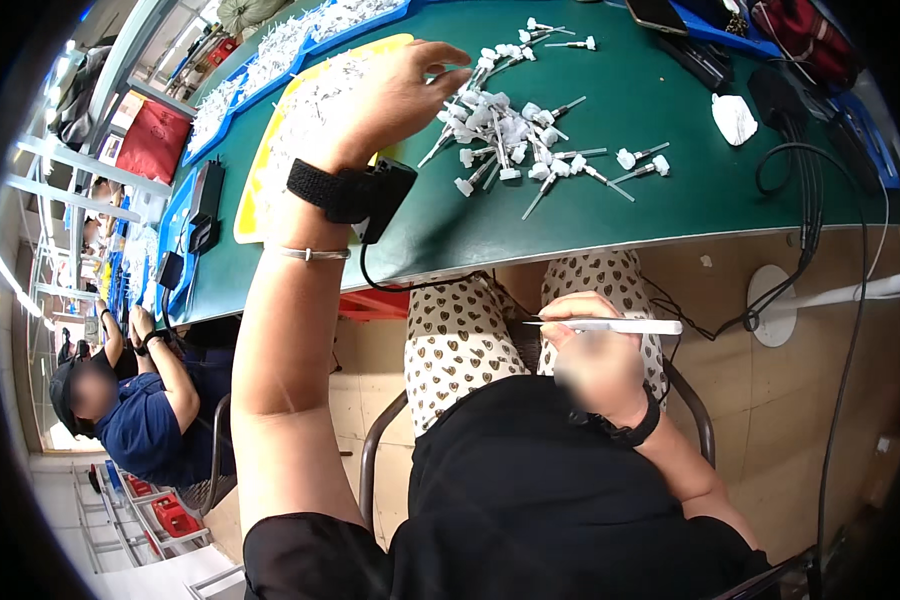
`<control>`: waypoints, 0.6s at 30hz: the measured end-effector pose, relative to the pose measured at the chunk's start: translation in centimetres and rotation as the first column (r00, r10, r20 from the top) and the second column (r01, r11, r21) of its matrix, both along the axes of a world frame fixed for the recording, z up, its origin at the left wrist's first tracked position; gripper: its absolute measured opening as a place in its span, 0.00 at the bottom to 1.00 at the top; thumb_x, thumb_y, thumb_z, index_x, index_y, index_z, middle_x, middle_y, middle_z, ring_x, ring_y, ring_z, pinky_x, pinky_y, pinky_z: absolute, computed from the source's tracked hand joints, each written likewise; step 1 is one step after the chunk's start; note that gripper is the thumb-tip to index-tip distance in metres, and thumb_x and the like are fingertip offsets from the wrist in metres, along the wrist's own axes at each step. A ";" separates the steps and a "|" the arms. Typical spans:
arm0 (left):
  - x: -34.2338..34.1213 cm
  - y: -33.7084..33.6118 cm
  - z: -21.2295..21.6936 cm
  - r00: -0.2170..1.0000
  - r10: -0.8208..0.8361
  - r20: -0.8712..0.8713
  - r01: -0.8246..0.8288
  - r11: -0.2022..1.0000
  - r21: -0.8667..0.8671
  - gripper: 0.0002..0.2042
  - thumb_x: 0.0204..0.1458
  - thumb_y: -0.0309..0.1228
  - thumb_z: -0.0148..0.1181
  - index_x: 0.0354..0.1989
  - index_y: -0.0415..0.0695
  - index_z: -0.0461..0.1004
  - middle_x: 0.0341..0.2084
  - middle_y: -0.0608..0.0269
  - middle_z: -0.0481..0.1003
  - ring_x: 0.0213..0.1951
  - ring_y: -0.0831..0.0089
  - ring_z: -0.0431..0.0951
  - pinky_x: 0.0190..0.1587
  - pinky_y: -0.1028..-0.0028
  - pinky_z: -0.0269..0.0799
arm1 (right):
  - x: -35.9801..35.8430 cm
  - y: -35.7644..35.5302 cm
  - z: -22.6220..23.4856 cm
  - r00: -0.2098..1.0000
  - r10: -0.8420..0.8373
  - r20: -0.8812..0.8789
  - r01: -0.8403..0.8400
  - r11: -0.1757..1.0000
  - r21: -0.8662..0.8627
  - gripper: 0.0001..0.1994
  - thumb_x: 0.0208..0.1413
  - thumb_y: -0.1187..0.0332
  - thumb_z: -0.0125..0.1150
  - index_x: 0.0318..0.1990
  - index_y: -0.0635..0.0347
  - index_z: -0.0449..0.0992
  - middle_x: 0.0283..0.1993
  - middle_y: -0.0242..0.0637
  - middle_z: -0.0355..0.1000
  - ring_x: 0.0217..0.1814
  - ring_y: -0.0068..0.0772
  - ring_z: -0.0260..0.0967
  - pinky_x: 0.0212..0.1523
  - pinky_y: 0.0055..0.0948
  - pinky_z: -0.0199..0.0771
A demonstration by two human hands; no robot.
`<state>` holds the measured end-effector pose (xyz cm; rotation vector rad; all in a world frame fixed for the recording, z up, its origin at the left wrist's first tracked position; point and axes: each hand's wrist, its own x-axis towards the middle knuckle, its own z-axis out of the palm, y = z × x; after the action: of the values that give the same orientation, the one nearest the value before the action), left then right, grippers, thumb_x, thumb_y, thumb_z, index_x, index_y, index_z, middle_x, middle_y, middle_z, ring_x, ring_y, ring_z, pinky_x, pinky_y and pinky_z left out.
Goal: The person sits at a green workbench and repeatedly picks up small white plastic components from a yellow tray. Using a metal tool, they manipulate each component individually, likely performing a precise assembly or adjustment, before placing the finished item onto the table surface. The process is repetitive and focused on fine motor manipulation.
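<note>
My left hand point(402, 98) is over the green table at the right edge of a yellow tray point(398, 42). Its thumb and fingers are bent and a little apart, with nothing visible between them. Just right of the fingertips lies a loose pile of small white plastic fittings with thin tubes point(500, 125). My right hand point(602, 365) is over my lap, below the table edge, closed around pale tweezers point(625, 326). Their thin tip points left. Part of this hand is blurred.
Blue trays point(300, 55) of similar white pieces line the table's far left. A crumpled white tissue point(734, 119), a phone point(656, 14) and black cables point(805, 200) are at the right. Another person point(150, 420) sits at the left.
</note>
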<state>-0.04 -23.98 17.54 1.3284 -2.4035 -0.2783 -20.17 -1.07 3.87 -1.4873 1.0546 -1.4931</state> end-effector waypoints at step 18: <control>3.3 -2.3 -5.2 0.966 0.139 0.216 -0.130 0.990 -0.056 0.09 0.54 0.27 0.62 0.41 0.42 0.83 0.33 0.51 0.82 0.36 0.58 0.83 0.43 0.66 0.77 | 0.3 0.4 0.1 0.999 0.043 0.003 -0.043 0.996 0.083 0.05 0.56 0.75 0.68 0.39 0.66 0.79 0.37 0.40 0.77 0.35 0.31 0.76 0.37 0.28 0.75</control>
<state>3.29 -26.25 12.38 1.5677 -2.4644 -0.0456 -19.85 -0.68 3.99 -1.4428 1.0645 -1.4033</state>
